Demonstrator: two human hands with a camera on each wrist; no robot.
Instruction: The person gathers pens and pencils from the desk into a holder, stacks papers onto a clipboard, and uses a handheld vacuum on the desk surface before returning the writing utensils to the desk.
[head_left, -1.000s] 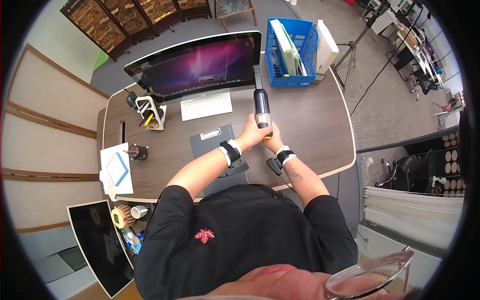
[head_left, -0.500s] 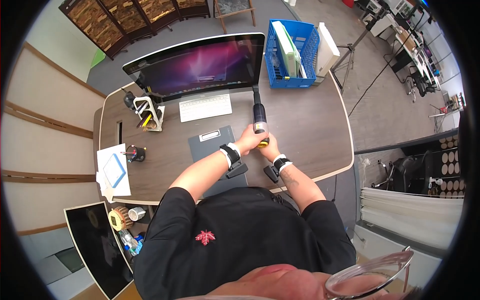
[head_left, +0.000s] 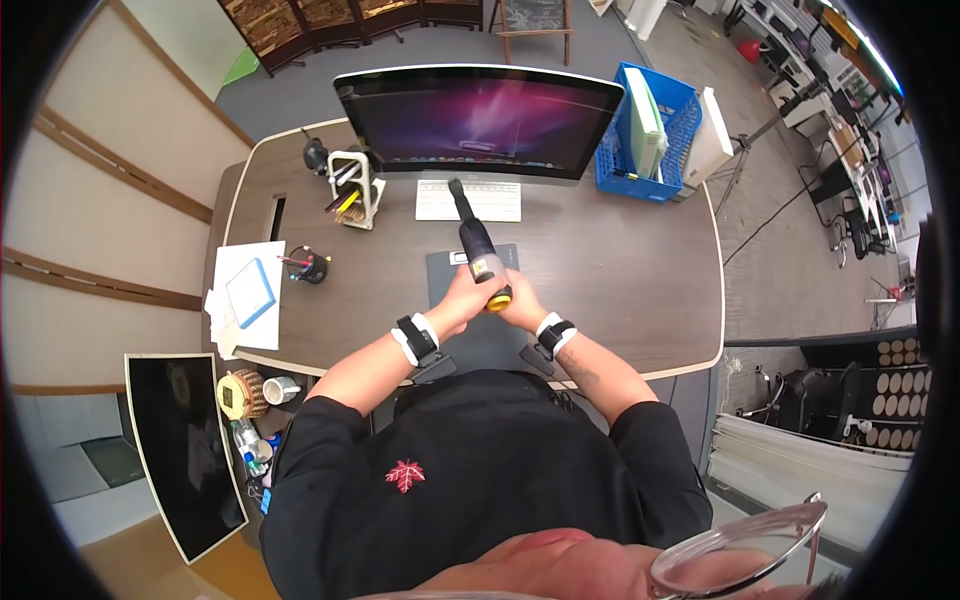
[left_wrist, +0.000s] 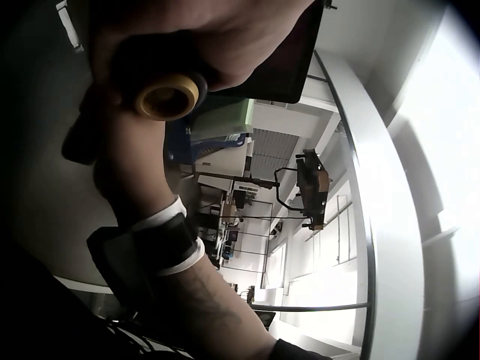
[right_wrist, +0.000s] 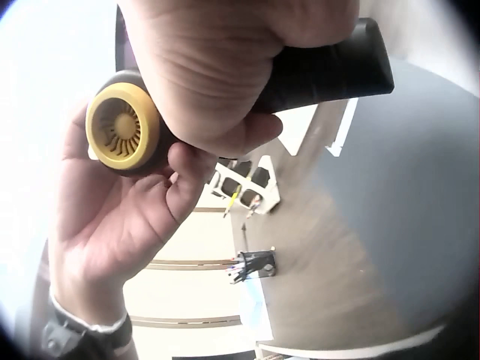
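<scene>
Both hands hold a black handheld vacuum cleaner (head_left: 476, 238) with a narrow nozzle and a yellow ring at its rear. Its nozzle tip overlaps the white keyboard (head_left: 500, 206) in the head view. My left hand (head_left: 466, 296) wraps the body from the left. On the other side my right hand (head_left: 523, 301) grips the black handle (right_wrist: 330, 75), which sticks out past the fingers in the right wrist view. The slotted yellow ring (right_wrist: 124, 126) faces back between the hands. Beneath them lies a dark grey clipboard (head_left: 490, 345), partly covered by the hands and vacuum.
A large monitor (head_left: 480, 125) stands behind the keyboard. To its right is a blue basket (head_left: 640, 187) with folders. Left on the desk are a white pen rack (head_left: 368, 200), a black pen cup (head_left: 312, 268) and papers (head_left: 265, 330) with a blue-framed item.
The head view has turned to the right. Both hands have brought the vacuum leftward, from beside the monitor's right end to over the clipboard and keyboard. The hold stays the same.
</scene>
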